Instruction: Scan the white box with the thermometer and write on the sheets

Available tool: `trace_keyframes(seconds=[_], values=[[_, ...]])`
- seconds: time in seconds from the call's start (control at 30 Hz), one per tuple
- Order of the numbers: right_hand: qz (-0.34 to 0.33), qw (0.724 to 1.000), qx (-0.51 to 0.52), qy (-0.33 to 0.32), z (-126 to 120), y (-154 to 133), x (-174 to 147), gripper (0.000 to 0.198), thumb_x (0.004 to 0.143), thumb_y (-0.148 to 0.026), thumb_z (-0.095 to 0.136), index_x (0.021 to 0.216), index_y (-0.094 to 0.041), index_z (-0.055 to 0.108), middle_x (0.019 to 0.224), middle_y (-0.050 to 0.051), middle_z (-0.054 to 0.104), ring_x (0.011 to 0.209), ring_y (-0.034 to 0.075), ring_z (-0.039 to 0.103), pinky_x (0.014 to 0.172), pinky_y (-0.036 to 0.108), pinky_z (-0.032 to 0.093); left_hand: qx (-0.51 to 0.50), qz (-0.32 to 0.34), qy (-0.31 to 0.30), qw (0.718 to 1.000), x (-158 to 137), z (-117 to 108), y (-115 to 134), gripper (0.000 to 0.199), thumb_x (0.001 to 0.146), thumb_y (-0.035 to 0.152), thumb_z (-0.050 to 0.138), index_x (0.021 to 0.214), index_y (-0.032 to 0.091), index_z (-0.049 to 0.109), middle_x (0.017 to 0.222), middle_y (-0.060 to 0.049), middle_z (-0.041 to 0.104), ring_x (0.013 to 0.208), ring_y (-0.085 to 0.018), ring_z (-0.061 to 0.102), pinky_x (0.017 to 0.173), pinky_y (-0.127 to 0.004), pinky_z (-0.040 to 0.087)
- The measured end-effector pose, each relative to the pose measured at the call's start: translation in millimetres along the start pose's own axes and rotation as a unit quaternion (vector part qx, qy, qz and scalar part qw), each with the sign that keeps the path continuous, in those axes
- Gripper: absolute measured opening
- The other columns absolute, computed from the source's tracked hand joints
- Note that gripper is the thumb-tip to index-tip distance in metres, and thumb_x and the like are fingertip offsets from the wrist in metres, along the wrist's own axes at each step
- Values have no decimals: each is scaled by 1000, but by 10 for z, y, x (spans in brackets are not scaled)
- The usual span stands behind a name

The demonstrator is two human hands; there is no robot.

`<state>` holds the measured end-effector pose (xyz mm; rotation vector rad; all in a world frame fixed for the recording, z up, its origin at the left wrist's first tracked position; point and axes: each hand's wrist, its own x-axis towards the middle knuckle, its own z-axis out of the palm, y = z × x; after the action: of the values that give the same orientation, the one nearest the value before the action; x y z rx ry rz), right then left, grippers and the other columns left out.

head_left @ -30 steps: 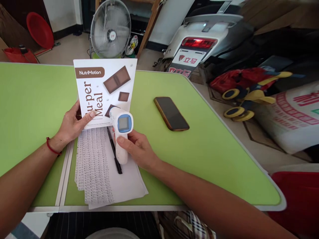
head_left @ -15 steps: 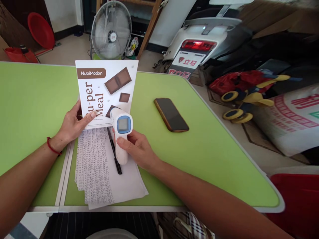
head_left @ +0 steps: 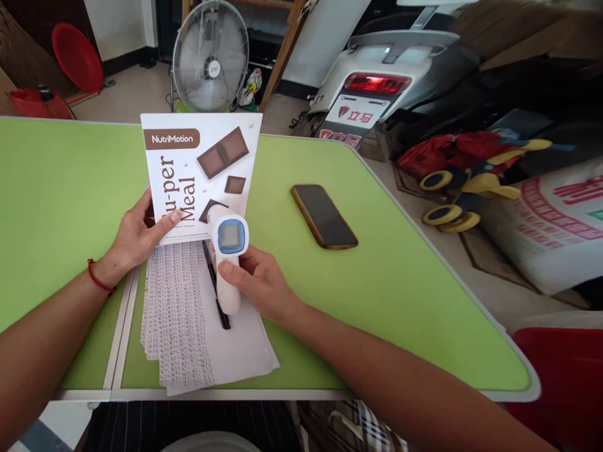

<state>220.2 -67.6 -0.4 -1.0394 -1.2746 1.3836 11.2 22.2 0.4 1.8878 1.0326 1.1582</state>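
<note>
My left hand [head_left: 141, 229] grips the lower left edge of a white box [head_left: 230, 150] with "NutriMotion" lettering and chocolate pictures, its thumb on the front. The box is tilted up above the table. In my right hand [head_left: 261, 279] is a white infrared thermometer [head_left: 229, 282], its blue-rimmed screen facing me and its top overlapping the box's lower right corner. My thumb lies across its handle. Beneath both, handwritten sheets of paper [head_left: 183, 333] lie on the green table [head_left: 367, 314]. A black pen [head_left: 222, 314] rests on the sheets, partly hidden by the thermometer.
A dark-screened phone [head_left: 325, 216] lies on the table right of the box. Beyond the far edge stand a fan [head_left: 211, 56] and a white scooter [head_left: 377, 81]. A large sack [head_left: 556, 232] and a red seat [head_left: 560, 376] are at the right.
The thermometer has shifted very slightly left and down in my right hand. The box and my left hand stay almost where they were.
</note>
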Motion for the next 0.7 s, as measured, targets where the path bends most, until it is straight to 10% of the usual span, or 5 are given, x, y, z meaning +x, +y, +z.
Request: trace_keyframes(seconds=[0.7], values=[[1, 999, -38, 8, -70, 32, 33, 28, 73, -42, 72, 91, -22, 64, 86, 1, 69, 75, 16, 61, 66, 32, 51, -12, 23, 44, 999, 9, 14, -10, 50, 82, 51, 72, 117, 20, 56, 120, -10, 68, 105, -28, 67, 91, -45, 58]])
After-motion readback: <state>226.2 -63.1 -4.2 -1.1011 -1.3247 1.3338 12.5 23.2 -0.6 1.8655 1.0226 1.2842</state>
